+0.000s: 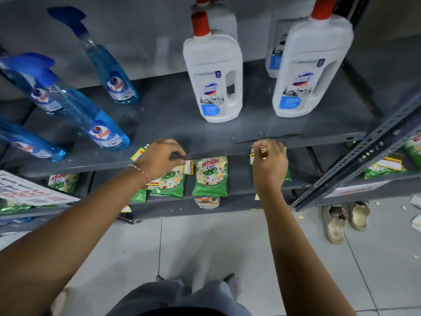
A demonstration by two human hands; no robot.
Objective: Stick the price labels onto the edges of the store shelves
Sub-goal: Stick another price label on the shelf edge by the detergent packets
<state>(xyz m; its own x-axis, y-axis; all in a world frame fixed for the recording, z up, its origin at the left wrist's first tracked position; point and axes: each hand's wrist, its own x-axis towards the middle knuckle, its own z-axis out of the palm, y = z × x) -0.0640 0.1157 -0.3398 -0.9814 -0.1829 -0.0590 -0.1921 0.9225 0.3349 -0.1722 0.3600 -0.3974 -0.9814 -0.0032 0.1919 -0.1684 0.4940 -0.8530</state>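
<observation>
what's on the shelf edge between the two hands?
In the head view, the stretch of grey metal shelf edge between the left hand and right hand is bare: no label there. Green Wheel detergent packets show below it, on the lower shelf.

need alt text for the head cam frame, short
Both hands work at the front edge of a grey metal shelf: the right hand pinches a yellow price label, the left hand holds more labels. Blue spray bottles and white cleaner bottles stand above.
</observation>
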